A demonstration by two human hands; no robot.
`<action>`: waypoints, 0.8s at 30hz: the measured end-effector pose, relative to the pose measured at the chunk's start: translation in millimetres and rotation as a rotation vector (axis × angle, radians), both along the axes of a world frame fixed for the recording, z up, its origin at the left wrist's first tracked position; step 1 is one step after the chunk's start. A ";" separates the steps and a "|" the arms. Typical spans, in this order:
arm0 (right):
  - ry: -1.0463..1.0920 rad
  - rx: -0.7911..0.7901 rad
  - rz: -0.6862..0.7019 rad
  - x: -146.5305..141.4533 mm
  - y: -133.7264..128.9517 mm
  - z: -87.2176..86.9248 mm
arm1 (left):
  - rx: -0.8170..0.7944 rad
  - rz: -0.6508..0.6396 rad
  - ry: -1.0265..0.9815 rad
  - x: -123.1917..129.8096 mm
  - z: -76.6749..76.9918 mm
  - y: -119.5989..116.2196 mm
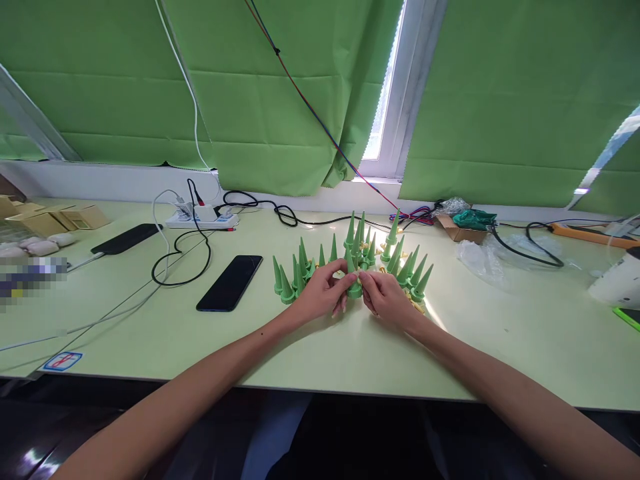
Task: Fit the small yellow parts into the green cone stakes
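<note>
My left hand (327, 288) is closed around a green pointed cone with a wider round base (355, 291), holding it upright just above the table. My right hand (387, 297) meets it from the other side, thumb and fingertips pinched together close to the cone. What sits in that pinch is too small to make out. Several like green cones stand in groups about my hands: a left group (286, 287), a middle group (359, 243) and a right group (413, 273). Small yellow pieces (418, 307) lie among the right group.
Left of the cones lies a black phone (230, 283), with another dark phone (127, 239) farther off. Cables run from a white power strip (203, 219). A cardboard box (459, 230) with plastic bags stands back right. Small boxes (83, 217) sit far left.
</note>
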State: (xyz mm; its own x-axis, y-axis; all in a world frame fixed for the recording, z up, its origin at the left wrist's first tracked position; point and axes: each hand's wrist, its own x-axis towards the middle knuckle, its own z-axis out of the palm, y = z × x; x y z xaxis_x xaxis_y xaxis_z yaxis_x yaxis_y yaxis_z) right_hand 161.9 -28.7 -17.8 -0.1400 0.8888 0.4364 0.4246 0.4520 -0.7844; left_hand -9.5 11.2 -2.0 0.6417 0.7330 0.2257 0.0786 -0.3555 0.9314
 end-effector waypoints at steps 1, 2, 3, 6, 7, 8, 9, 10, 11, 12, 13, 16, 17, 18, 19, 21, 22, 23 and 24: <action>-0.010 0.010 -0.004 0.2 0.4 -0.5 | -0.012 -0.004 -0.008 0.2 0.5 0.0; -0.020 0.017 -0.006 0.4 0.7 -1.0 | -0.027 -0.004 -0.016 0.4 1.1 0.1; -0.031 0.022 -0.007 0.7 1.2 -1.5 | -0.042 -0.006 -0.022 0.5 1.5 0.2; -0.056 0.033 -0.005 2.1 2.3 -3.0 | -0.083 -0.027 -0.030 0.2 1.6 1.6; -0.061 0.038 -0.001 2.8 2.7 -3.6 | -0.099 -0.038 -0.034 0.1 1.2 2.3; -0.064 0.041 0.005 3.5 3.0 -4.0 | -0.119 -0.047 -0.041 0.0 0.7 3.0; -0.066 0.043 0.012 4.2 3.3 -4.5 | -0.136 -0.058 -0.050 0.0 0.1 3.7; -0.067 0.044 0.019 4.8 3.5 -4.9 | -0.151 -0.064 -0.063 0.1 -0.4 4.3; -0.070 0.047 0.026 5.4 3.7 -5.2 | -0.165 -0.071 -0.074 0.4 -0.9 4.8; -0.075 0.050 0.030 5.9 3.8 -5.5 | -0.182 -0.076 -0.088 0.8 -1.2 5.2; -0.082 0.057 0.032 6.5 3.9 -5.8 | -0.199 -0.076 -0.103 1.2 -1.4 5.3; -0.114 0.086 0.040 8.2 4.2 -6.7 | -0.238 -0.073 -0.130 2.4 -1.2 5.5; -0.128 0.100 0.044 9.0 4.3 -6.9 | -0.251 -0.075 -0.133 2.5 -0.9 5.6; -0.142 0.113 0.050 9.8 4.3 -7.2 | -0.264 -0.080 -0.135 2.5 -0.7 5.7; -0.158 0.126 0.057 10.6 4.4 -7.4 | -0.278 -0.087 -0.136 2.4 -0.5 5.9; -0.187 0.147 0.069 11.8 4.4 -7.8 | -0.302 -0.104 -0.139 2.0 -0.5 6.4; -0.196 0.156 0.071 12.1 4.3 -8.0 | -0.309 -0.111 -0.141 1.7 -0.6 6.6; -0.200 0.160 0.073 12.2 4.2 -8.2 | -0.313 -0.116 -0.145 1.6 -0.7 6.8; -0.200 0.164 0.071 11.9 4.0 -8.4 | -0.315 -0.118 -0.150 1.6 -0.9 6.9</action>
State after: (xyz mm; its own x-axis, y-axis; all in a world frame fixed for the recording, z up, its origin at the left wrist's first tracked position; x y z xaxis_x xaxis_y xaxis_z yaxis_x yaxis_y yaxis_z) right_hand 173.7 -24.7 -26.2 -0.2976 0.7935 0.5308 0.5267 0.6002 -0.6019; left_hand -7.9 18.2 -2.8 0.7026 0.7047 0.0988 -0.0913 -0.0483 0.9946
